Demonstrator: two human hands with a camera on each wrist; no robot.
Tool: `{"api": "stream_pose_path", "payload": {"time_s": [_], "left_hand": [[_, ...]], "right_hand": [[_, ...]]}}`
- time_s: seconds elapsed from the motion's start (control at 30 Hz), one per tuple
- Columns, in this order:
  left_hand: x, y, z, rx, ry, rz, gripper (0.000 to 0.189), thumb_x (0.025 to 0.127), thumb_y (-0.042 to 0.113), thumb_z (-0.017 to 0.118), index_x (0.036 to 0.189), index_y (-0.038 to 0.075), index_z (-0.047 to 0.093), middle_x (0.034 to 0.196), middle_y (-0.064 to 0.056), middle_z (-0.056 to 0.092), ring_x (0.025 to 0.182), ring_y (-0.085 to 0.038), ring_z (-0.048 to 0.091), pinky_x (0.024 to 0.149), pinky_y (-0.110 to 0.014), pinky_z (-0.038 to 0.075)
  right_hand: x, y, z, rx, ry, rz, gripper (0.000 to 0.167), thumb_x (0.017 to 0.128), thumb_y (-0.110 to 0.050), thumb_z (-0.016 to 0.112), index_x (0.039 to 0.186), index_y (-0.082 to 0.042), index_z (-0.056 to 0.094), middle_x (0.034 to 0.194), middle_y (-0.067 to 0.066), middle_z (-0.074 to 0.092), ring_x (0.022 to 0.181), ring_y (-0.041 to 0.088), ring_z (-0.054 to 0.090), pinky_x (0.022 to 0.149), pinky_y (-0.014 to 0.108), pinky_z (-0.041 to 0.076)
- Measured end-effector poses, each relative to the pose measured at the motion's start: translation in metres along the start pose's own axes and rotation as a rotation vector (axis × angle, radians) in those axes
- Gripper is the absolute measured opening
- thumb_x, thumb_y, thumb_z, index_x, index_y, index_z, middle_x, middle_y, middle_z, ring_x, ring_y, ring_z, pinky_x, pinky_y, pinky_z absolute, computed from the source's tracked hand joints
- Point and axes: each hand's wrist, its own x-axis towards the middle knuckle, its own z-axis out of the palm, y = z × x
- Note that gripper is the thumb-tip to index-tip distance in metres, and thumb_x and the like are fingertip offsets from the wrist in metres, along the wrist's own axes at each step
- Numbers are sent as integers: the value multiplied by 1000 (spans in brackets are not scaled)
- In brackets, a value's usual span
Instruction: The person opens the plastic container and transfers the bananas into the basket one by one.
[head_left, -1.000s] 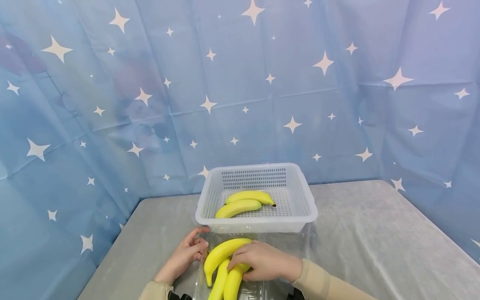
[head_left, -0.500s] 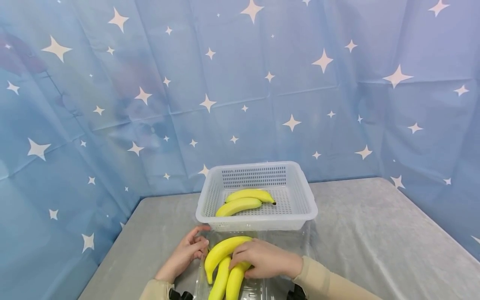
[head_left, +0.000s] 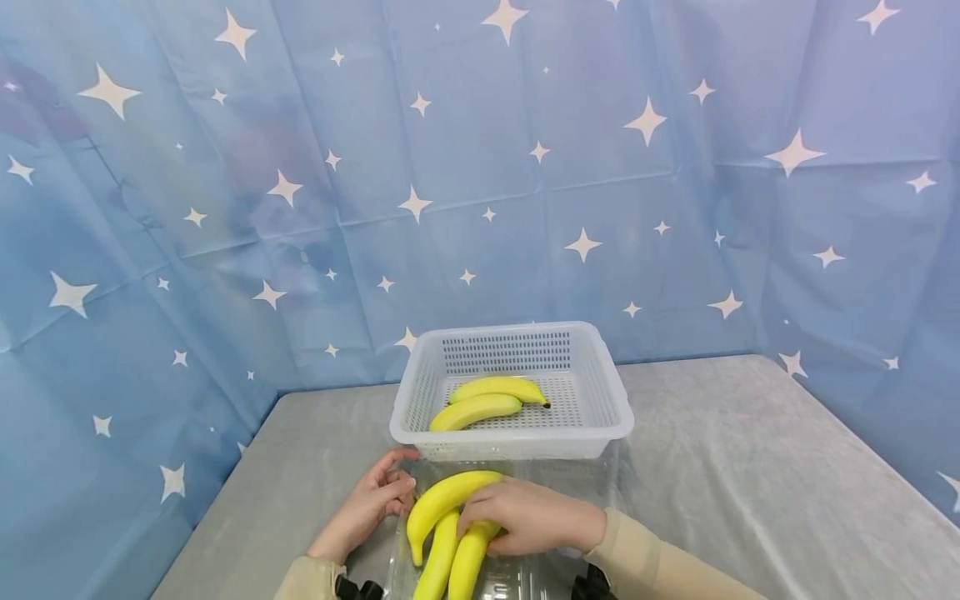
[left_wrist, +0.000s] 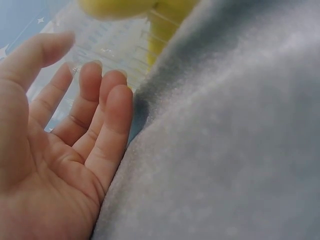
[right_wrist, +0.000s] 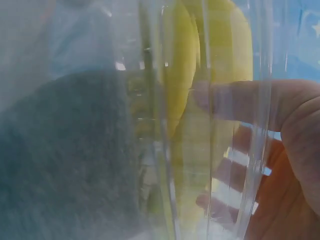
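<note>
Three yellow bananas lie in a clear plastic box at the front: a curved one across the far side, a middle one and a right one. My right hand reaches in from the right and grips the right banana near its far end. In the right wrist view, thumb and fingers of that hand show partly through the box wall, against the yellow fruit. My left hand rests beside the box's left edge; its fingers are loosely bent around nothing, as the left wrist view shows.
Just beyond the box stands a white perforated plastic basket. Two more bananas, a rear one and a front one, lie inside it. Grey cloth covers the table, and a blue star-patterned curtain hangs behind.
</note>
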Motion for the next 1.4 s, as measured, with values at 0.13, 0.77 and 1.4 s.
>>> {"api": "stream_pose_path", "payload": {"time_s": [0.13,0.77,1.4], "left_hand": [[0,0,0,3,-4,0,49,97,14,58,140,3,36,80,-3,58,64,-12,55,61,-27,50],[-1,-1,1,4,-5,11,50,97,14,58,140,3,36,79,-3,57,64,-12,55,61,-27,50],[-1,1,1,1,-6,6,53,97,15,60,141,1,34,81,-4,58,64,-13,55,61,-26,50]], "right_hand": [[0,-1,-3,18,3,-20,42,78,-7,74,116,-21,64,111,-13,62,106,-1,55,96,18,39],[-7,-3,-16,58,12,17,39,85,-10,73,119,-24,62,116,-14,61,107,0,55,75,18,37],[-9,-12,-24,11,96,-19,36,85,-13,74,117,-24,61,113,-14,62,104,-3,56,83,18,40]]}}
